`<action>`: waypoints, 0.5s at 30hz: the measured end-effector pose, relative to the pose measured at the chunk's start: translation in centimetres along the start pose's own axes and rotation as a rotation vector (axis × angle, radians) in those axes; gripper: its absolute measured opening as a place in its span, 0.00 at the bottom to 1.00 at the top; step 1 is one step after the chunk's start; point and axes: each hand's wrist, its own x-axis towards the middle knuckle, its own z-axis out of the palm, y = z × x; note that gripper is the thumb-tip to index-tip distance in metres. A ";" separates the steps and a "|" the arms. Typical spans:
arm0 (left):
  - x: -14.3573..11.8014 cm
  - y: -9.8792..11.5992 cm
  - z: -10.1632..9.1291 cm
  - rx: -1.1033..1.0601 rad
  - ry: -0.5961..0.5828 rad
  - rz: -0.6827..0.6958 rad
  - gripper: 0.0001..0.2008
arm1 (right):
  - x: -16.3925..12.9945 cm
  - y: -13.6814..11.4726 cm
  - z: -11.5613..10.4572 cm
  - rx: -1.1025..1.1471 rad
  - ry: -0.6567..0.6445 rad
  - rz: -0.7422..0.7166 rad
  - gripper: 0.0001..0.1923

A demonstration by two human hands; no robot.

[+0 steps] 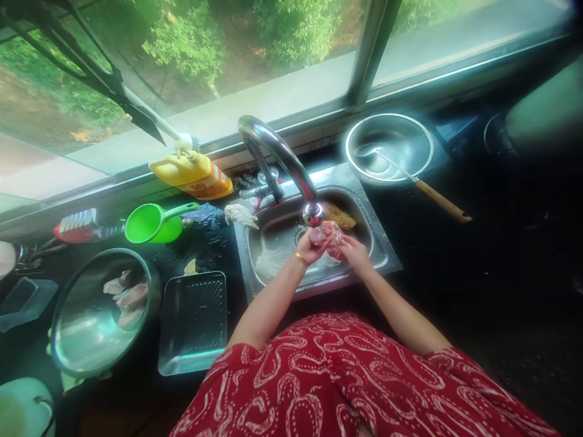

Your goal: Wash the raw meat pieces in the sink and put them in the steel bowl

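Note:
Over the steel sink (380, 246), my left hand (312, 244) and my right hand (355, 254) are closed around pinkish raw meat (334, 238), which looks like chicken. They hold it just below the spout of the curved faucet (291, 158). A gold band circles my left wrist. Behind my hands a brown, rough-looking thing (340, 215) lies at the sink's back right. The sink bottom at left looks wet and whitish. My fingers hide part of the meat.
Left of the sink are a black tray (194, 328), a steel bowl (77, 328) with several meat pieces (130, 297), a green dipper (141, 224) and a yellow jug (195, 176). A crumpled white cloth or bag (240, 215) touches the sink's corner. At right, a strainer (350, 152) holds a wooden-handled ladle (437, 197).

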 end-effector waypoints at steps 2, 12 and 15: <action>-0.6 0.2 0.2 0.032 -0.041 -0.019 0.16 | 0.1 0.2 -0.4 -0.015 -0.005 -0.050 0.26; -1.6 3.5 0.5 0.906 0.297 0.622 0.12 | -1.0 -1.1 2.5 0.215 -0.129 0.056 0.29; -2.6 4.5 -1.7 1.047 0.408 0.658 0.09 | -1.2 -1.0 4.3 0.299 -0.266 0.098 0.28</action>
